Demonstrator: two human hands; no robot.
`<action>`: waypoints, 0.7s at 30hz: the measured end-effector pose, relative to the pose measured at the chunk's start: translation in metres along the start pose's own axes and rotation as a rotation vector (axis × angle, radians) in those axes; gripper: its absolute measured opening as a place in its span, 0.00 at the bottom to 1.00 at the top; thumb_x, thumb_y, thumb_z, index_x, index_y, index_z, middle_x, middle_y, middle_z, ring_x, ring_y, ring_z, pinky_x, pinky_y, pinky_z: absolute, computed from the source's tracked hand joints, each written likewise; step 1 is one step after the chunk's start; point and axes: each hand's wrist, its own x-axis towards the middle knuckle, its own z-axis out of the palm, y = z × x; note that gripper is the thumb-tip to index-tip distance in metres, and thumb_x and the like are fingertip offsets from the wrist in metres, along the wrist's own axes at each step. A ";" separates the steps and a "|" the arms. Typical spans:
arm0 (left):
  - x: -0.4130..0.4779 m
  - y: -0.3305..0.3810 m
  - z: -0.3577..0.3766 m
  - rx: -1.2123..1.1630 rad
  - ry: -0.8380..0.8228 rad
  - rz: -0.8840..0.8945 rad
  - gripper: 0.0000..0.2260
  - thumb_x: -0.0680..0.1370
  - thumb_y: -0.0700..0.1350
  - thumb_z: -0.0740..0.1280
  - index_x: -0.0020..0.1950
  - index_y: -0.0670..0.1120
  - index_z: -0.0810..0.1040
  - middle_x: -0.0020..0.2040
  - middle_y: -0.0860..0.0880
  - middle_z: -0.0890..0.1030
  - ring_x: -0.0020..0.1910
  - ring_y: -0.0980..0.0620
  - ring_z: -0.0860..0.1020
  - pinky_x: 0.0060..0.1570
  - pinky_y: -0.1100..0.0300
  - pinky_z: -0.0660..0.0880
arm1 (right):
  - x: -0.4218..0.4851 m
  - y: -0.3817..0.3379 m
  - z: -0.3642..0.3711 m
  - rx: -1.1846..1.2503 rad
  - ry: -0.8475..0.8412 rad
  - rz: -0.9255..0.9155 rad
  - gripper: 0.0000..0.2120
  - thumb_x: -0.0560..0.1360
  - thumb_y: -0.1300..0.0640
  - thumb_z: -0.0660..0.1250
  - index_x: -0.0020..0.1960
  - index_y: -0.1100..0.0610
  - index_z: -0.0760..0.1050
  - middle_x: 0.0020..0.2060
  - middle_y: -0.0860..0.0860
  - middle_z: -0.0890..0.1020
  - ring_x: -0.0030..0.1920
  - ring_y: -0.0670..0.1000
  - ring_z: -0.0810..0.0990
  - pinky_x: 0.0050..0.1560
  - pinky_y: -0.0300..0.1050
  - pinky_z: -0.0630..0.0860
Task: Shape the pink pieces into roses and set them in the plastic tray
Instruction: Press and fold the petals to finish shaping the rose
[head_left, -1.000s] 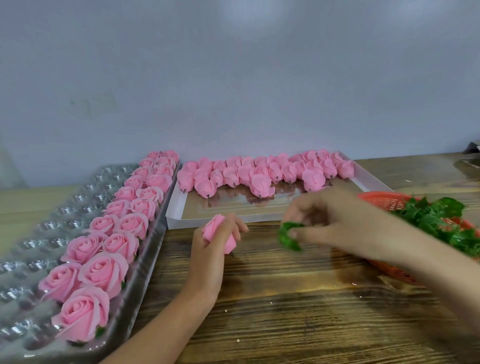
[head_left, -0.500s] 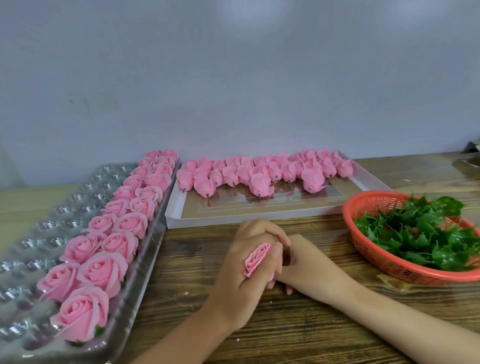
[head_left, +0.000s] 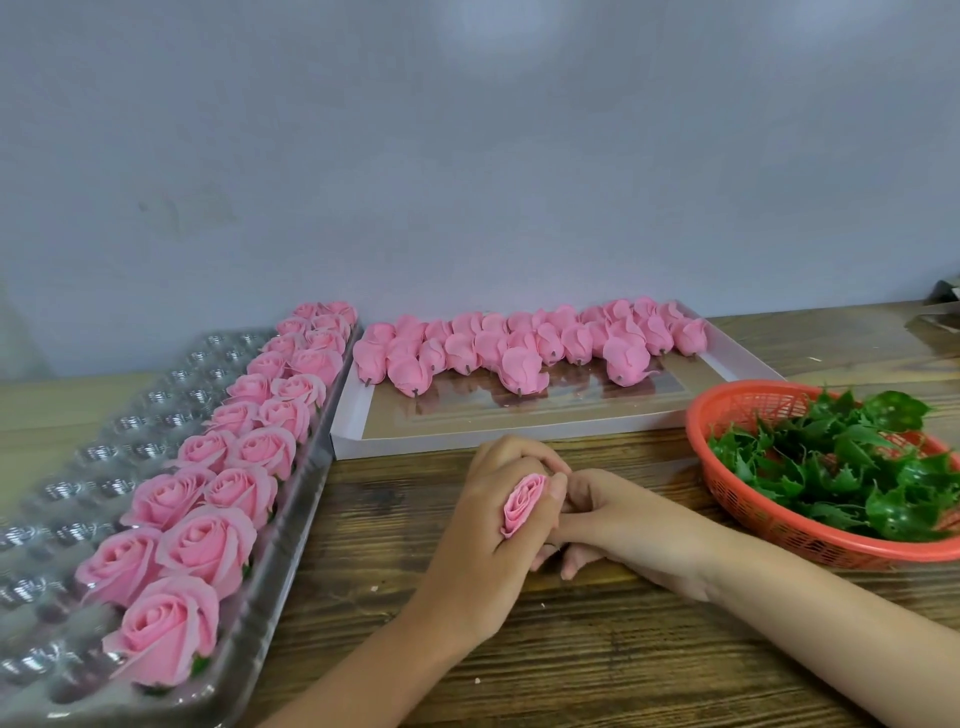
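Note:
My left hand (head_left: 493, 525) grips a pink rose bud (head_left: 523, 504) over the middle of the wooden table, petals facing up between thumb and fingers. My right hand (head_left: 618, 525) is tucked against and under the left hand, fingers curled at the bud's base; what they hold is hidden. A clear plastic tray (head_left: 93, 457) lies at the left, with two rows of finished pink roses (head_left: 208, 540) along its right side. Several unshaped pink pieces (head_left: 519, 348) lie at the back of a white flat box (head_left: 519, 431).
A red plastic basket (head_left: 779, 519) filled with green leaf calyxes (head_left: 841, 467) stands at the right. The wooden table (head_left: 597, 649) runs to the front edge below my arms. A grey wall stands right behind the trays.
My right hand brought a green leaf piece from the basket to the left hand. Both hands came together lower on the table, and the bud turned petals-up in the left hand.

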 end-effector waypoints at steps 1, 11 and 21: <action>0.000 -0.001 0.000 -0.006 0.002 -0.008 0.13 0.78 0.55 0.56 0.35 0.57 0.72 0.50 0.57 0.75 0.59 0.52 0.72 0.57 0.70 0.64 | 0.000 0.000 -0.001 0.020 -0.002 0.004 0.08 0.79 0.61 0.67 0.45 0.53 0.83 0.40 0.48 0.86 0.44 0.43 0.84 0.39 0.32 0.78; -0.001 -0.004 0.000 0.022 -0.031 -0.014 0.18 0.80 0.52 0.56 0.35 0.46 0.74 0.53 0.59 0.74 0.63 0.54 0.70 0.60 0.72 0.62 | 0.001 0.002 -0.002 0.034 -0.024 -0.005 0.11 0.79 0.62 0.66 0.42 0.51 0.83 0.38 0.47 0.85 0.41 0.41 0.83 0.37 0.32 0.77; 0.001 -0.008 0.000 0.210 0.032 0.023 0.10 0.80 0.47 0.58 0.40 0.60 0.69 0.53 0.58 0.74 0.60 0.56 0.71 0.56 0.72 0.64 | 0.005 0.005 -0.008 0.073 -0.057 0.062 0.07 0.79 0.66 0.64 0.50 0.61 0.81 0.39 0.48 0.86 0.42 0.42 0.84 0.38 0.31 0.78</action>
